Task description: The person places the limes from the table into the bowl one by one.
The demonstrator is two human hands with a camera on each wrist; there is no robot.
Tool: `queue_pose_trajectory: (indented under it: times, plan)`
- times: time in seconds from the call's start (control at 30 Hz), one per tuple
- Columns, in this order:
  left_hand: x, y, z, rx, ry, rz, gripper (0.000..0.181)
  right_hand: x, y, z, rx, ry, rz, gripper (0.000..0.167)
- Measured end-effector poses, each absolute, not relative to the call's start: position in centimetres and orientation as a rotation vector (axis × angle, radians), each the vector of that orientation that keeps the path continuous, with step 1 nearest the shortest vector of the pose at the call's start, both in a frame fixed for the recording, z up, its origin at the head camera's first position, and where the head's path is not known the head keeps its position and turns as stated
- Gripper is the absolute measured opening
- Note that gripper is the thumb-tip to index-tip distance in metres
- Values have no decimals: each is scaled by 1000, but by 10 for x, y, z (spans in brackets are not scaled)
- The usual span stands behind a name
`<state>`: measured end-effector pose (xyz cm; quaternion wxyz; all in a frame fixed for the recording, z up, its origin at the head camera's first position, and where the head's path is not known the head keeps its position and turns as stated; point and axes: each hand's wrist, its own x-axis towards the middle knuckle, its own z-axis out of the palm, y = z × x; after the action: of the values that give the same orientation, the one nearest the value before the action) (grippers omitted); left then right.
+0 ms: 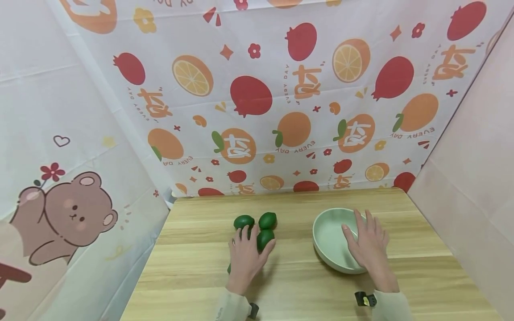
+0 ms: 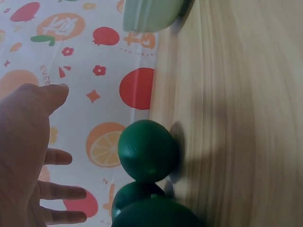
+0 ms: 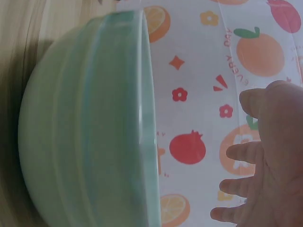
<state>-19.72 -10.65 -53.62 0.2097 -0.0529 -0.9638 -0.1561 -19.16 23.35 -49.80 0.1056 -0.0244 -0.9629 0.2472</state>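
Note:
Several dark green, lime-like fruits [image 1: 267, 220] sit close together on the wooden table. Over them hovers my left hand [image 1: 246, 258] with its fingers spread, hiding part of the group. In the left wrist view, space shows between that hand and the nearest green fruit [image 2: 147, 150]. A pale green round bowl [image 1: 331, 240] stands to the right of the fruits. My right hand [image 1: 370, 243] is above the bowl's right side, fingers extended and holding nothing. The right wrist view shows the bowl's ribbed outer wall [image 3: 90, 123] apart from the fingers.
The light wooden table [image 1: 192, 258] reaches back to a hanging cloth [image 1: 277, 147] printed with fruit. White cloth with a bear print [image 1: 78, 209] hangs on the left, and a plain pale sheet [image 1: 474, 178] borders the right.

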Motion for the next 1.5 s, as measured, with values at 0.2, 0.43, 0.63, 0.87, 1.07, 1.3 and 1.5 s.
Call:
queue_pose_trajectory:
  times: [0.2,0.43,0.63,0.87,1.07,1.3,1.5]
  plan:
    - [-196,-116,-537,-188,-2660,-386,70,-190,246,-505,-99,-2819,707,73]
    - [-194,-127,-542,-194,-2659,-395,66,-186,255,-516,-119,-2848,731,75]
    - [-188,-135,-549,-220,-2661,-426,67,-184,261,-529,-129,-2914,728,75]
    - [-185,-142,-553,-225,-2665,-482,64,-187,270,-540,-177,-2975,771,78]
    - [-186,-146,-552,-214,-2672,-509,62,-189,272,-544,-197,-3005,829,83]
    - [-183,-150,-548,-233,-2705,-547,58,-192,273,-546,-243,-3010,908,88]
    - [-178,-154,-543,-253,-2813,-634,53,-194,275,-550,-310,-3011,1023,91]
